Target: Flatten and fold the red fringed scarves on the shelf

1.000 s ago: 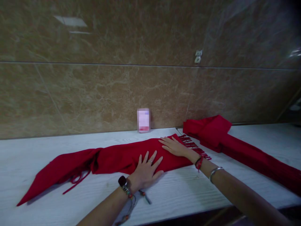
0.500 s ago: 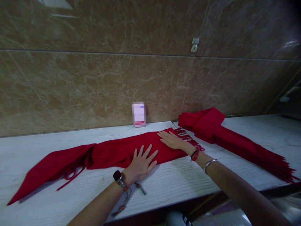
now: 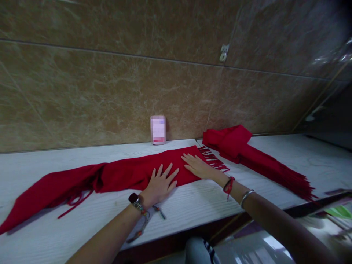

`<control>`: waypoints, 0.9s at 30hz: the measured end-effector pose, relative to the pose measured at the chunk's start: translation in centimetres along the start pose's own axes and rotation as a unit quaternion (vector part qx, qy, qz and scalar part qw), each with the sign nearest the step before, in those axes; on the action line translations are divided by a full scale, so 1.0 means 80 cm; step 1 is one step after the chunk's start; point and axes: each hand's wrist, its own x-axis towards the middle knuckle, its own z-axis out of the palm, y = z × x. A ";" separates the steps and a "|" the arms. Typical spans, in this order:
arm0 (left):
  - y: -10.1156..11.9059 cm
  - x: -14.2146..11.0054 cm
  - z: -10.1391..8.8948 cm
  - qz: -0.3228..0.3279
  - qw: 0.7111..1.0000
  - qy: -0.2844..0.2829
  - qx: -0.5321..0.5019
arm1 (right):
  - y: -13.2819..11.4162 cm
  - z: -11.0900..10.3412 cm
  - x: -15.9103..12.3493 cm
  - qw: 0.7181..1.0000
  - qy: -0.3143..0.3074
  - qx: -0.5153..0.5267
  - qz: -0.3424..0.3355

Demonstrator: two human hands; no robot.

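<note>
A long red scarf (image 3: 125,175) lies across the white table, bunched toward the left and flat toward the right, where its tasselled end (image 3: 213,159) shows. My left hand (image 3: 160,183) rests on its near edge with fingers spread. Farther right, my right hand (image 3: 197,166) lies flat on the same scarf close to the fringe, fingers stretched out. Neither hand grips the cloth. Beyond my right hand is a second red scarf (image 3: 258,159), folded over at its far end, its fringe pointing toward the table's front edge.
The white wood-grain table (image 3: 90,220) runs along a brown marbled wall (image 3: 96,95). A small card-like object (image 3: 158,130), its face blurred, leans upright against the wall. A white fitting (image 3: 224,53) is on the wall. Below the front edge, a green item (image 3: 341,211) shows at right.
The view has shifted, so everything appears farther left and slightly higher, and more floor shows below the table. My right hand has slid slightly along the scarf; my left stays on it.
</note>
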 end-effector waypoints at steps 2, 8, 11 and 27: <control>0.000 0.000 0.000 0.002 1.000 -0.004 0.000 | 0.009 0.000 -0.010 0.999 -0.014 -0.024 0.024; -0.001 0.002 0.001 -0.004 1.000 0.010 -0.015 | 0.039 -0.021 -0.004 0.992 0.005 -0.090 0.087; -0.003 0.005 0.003 -0.029 0.998 0.042 -0.021 | 0.013 -0.023 0.024 0.997 0.047 -0.052 0.045; -0.008 0.003 0.011 -0.081 0.996 0.041 -0.024 | 0.059 0.013 0.045 0.985 -0.010 -0.103 0.136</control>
